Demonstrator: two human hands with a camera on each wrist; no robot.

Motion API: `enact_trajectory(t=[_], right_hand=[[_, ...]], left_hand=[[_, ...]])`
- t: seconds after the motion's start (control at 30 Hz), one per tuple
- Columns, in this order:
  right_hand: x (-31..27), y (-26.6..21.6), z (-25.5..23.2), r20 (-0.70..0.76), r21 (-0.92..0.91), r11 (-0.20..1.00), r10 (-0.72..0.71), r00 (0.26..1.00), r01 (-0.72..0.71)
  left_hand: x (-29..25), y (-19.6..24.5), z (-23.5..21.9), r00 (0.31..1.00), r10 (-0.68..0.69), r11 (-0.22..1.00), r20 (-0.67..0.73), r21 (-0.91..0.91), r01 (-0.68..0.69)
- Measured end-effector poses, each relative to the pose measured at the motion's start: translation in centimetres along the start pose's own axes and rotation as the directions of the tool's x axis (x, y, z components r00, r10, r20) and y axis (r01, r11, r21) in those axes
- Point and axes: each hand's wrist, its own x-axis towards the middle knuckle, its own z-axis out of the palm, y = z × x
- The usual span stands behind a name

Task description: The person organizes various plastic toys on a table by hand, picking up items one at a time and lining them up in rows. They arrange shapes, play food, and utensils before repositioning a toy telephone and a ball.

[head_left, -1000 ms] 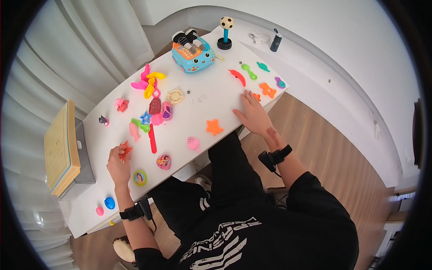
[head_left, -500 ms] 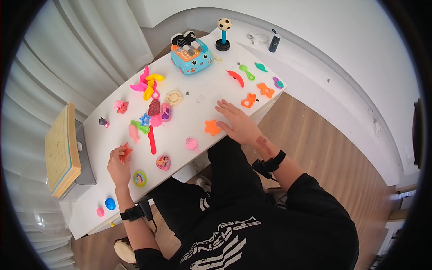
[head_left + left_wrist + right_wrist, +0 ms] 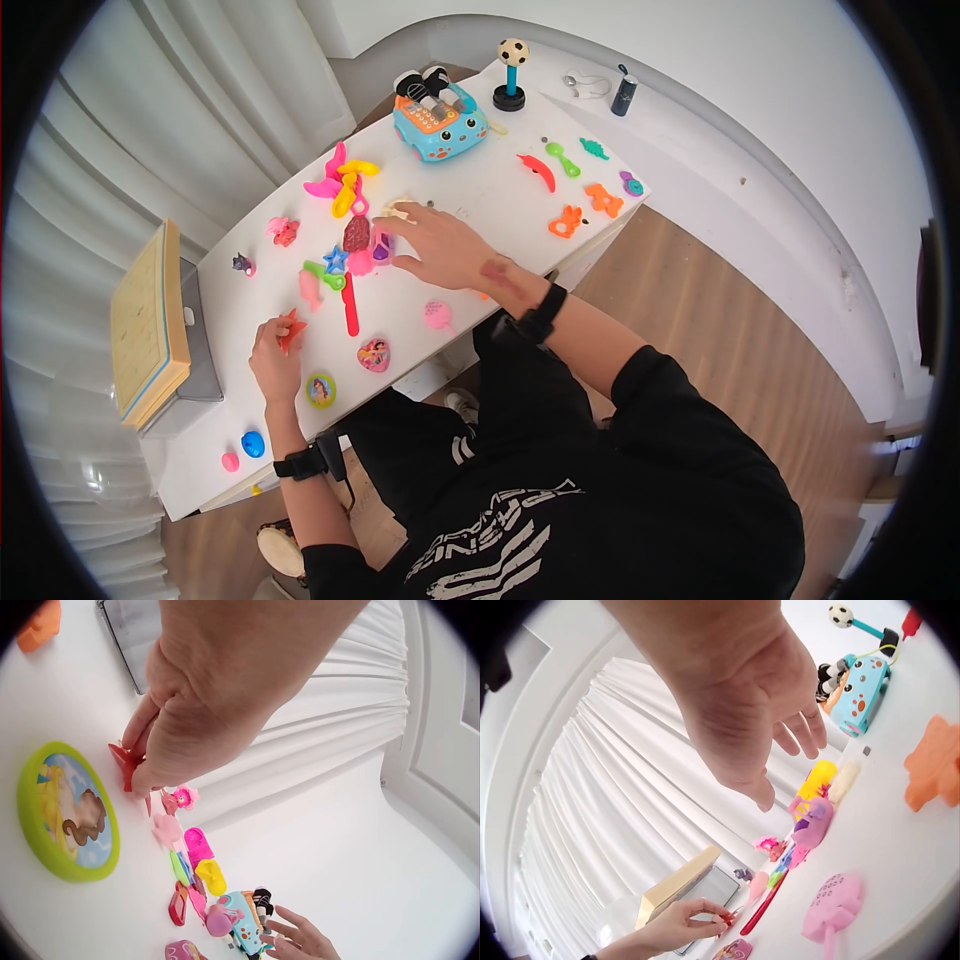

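The left hand (image 3: 275, 362) pinches a red toy (image 3: 292, 330) at the left part of the white table; the left wrist view shows the red toy (image 3: 124, 765) between thumb and fingers. With fingers spread and holding nothing, the right hand (image 3: 440, 245) hovers over the middle, beside a purple toy (image 3: 383, 248) and a cream ring (image 3: 400, 209) it partly covers. Around them lie a dark red piece (image 3: 356, 235), a blue star (image 3: 335, 259), a pink fish (image 3: 309, 290) and a red knife-shaped toy (image 3: 350, 305).
A blue toy phone (image 3: 440, 130) and a football stand (image 3: 509, 97) are at the back. Orange toys (image 3: 566, 221), a red chilli (image 3: 538, 172) and a green spoon (image 3: 563, 160) lie right. A book stand (image 3: 200, 330) is at the left edge; a heart tin (image 3: 374, 355) lies near the front.
The right hand has moved left from the orange toys, past the orange star, to above the middle toys. The left hand keeps its pinch on the red toy; the head view has shifted slightly.
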Motion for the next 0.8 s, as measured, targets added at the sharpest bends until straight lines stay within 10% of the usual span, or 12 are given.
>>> enact_trajectory(t=[0.53,0.63,0.8], right_hand=[[-1.0,1.3,0.6,0.173,0.106,0.994,0.012,0.985,-0.030],[-2.2,2.4,-0.6,0.100,0.087,0.995,-0.066,0.993,0.057],[-2.9,6.1,-5.3,-0.119,-0.006,0.981,0.194,0.974,-0.196]], left_hand=[[0.1,0.5,-0.1,1.000,0.026,0.999,-0.007,0.029,-0.026],[0.0,0.6,-0.2,0.999,0.033,0.999,-0.018,0.026,-0.032],[0.0,1.0,-0.4,1.000,0.000,0.999,0.004,0.042,0.000]])
